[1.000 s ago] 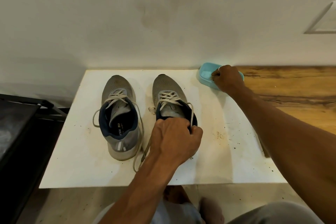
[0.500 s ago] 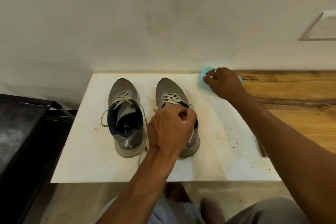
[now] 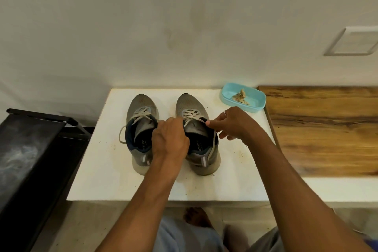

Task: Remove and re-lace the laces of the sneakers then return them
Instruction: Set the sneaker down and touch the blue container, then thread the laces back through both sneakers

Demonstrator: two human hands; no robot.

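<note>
From my seat I see a black rack [image 3: 30, 149] at far left, then the white table [image 3: 98, 170]. On it, toes to the wall, stand the left sneaker [image 3: 141, 106] and right sneaker [image 3: 190, 102], both laced, just beside each other. My left hand [image 3: 169, 139] sits between them, fingers curled over the inner edge of the right sneaker's opening. My right hand [image 3: 235, 125] pinches that shoe's loose lace [image 3: 212, 145] between thumb and forefinger, the other fingers spread; the lace hangs down the outer side to the heel. Farther right are a blue tray [image 3: 255, 106] with a crumpled scrap and a wooden counter [image 3: 323, 129].
</note>
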